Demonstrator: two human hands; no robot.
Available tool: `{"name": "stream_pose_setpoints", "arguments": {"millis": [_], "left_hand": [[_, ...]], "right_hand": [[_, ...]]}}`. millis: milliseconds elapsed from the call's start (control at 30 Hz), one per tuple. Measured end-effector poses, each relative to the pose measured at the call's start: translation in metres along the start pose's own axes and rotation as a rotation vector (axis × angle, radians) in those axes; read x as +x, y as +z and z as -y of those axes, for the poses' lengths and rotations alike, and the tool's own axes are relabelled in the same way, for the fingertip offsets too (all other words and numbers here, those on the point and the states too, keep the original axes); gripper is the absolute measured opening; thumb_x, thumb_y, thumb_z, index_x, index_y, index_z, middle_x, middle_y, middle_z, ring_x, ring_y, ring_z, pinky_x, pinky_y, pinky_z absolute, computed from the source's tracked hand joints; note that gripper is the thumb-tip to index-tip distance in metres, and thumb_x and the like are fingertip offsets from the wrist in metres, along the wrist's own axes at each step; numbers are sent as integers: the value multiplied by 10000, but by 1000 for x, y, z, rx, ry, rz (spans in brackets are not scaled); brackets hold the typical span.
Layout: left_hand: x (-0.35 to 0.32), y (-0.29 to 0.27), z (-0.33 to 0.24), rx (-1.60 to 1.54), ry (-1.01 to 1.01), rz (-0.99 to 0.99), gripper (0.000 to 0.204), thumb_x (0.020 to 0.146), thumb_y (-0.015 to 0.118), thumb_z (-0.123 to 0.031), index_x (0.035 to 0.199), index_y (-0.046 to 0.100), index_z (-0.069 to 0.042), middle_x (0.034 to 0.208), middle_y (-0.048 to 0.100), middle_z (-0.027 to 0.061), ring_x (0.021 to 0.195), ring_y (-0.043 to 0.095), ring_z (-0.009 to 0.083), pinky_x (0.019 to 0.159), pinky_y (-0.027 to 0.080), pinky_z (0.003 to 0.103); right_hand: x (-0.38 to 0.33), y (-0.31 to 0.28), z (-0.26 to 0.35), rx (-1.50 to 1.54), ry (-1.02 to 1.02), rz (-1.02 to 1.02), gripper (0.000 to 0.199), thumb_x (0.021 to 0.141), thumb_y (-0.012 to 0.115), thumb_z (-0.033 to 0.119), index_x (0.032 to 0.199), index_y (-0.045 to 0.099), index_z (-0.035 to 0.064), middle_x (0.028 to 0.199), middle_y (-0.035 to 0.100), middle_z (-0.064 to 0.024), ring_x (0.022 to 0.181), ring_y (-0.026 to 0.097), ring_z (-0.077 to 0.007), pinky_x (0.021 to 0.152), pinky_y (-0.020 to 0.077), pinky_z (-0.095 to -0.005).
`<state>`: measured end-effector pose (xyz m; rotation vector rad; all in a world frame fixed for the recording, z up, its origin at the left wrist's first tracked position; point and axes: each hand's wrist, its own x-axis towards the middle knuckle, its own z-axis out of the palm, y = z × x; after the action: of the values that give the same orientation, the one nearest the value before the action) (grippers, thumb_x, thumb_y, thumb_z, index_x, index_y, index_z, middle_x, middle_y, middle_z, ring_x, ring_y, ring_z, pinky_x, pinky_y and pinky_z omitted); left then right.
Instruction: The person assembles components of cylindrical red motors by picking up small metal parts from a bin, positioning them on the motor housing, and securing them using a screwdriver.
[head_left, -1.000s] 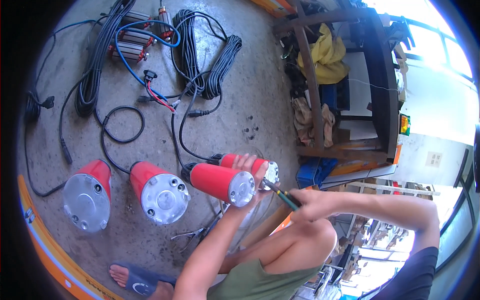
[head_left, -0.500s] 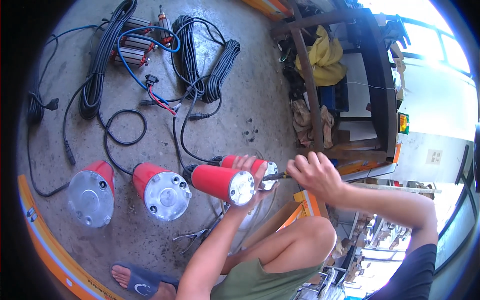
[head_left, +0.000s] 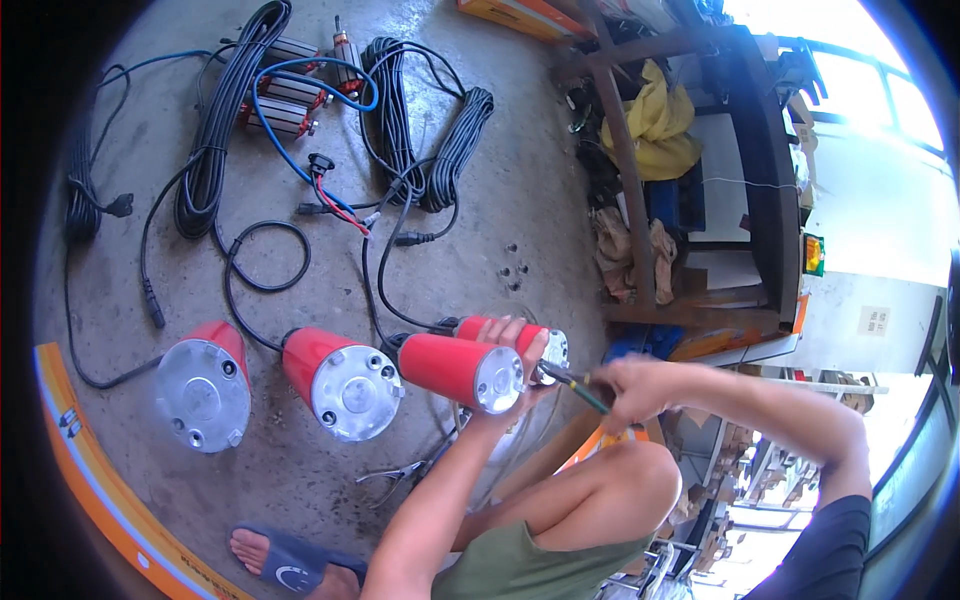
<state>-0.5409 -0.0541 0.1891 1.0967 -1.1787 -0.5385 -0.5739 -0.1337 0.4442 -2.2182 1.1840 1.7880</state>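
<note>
My left hand is wrapped round the far red cylinder, a motor-like body with a silver end cap. Part of that cylinder is behind a nearer red cylinder, which lies right beside my left wrist. In my right hand, somewhat blurred, is a pair of pliers with green and yellow handles. Their dark jaws point left at the far cylinder's end cap; whether they grip something there I cannot make out. Two more red cylinders, one in the middle and one at left, stand with silver caps facing me.
Coiled black cables and several wound metal cores lie on the concrete floor. Small dark parts sit beyond the cylinders. A second plier-like tool lies near my left forearm. A metal frame bench stands at right.
My right hand has opened out from a tight fist and dropped slightly, so the pliers' handles now show. My left hand keeps its hold. The whole view has shifted a little.
</note>
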Motion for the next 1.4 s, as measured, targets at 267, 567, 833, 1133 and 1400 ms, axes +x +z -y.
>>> {"name": "stream_pose_setpoints", "arguments": {"millis": [267,567,833,1133,1400], "left_hand": [[3,0,0,17,-4,-13,950,657,944,-417,1439,468,-161,1354,532,194,1264,527,427,1095,400,612],[-3,7,1,-26,-4,-22,880,718,904,-472,1434,502,-157,1358,529,222,1264,527,446,1098,394,640],[7,3,-18,-42,-161,-20,667,881,742,-469,1376,570,-57,1355,562,218,1290,518,435,1132,354,588],[4,21,-35,-51,-333,-135,483,970,525,-277,1370,603,-17,1399,552,226,1343,471,431,1177,305,569],[-6,8,-3,86,-30,-15,984,729,915,-533,1473,455,-82,1402,533,223,1304,508,431,1106,380,601]], "right_hand": [[-1,23,4,-414,-39,-431,346,798,770,206,1066,588,85,948,618,-83,892,692,-270,742,584,-395],[-5,28,10,1705,357,668,248,716,725,155,916,613,61,719,506,7,604,487,-114,497,346,-267],[-29,51,-44,301,64,-128,660,629,870,206,1179,560,11,1065,617,-196,920,682,-395,767,574,-483],[3,73,-61,-117,-45,-402,584,635,880,88,1150,604,75,1103,566,-108,1032,599,-257,838,535,-368],[14,69,-68,-207,-178,-599,269,780,745,93,1014,615,119,846,621,-52,694,628,-228,614,535,-348]]}}
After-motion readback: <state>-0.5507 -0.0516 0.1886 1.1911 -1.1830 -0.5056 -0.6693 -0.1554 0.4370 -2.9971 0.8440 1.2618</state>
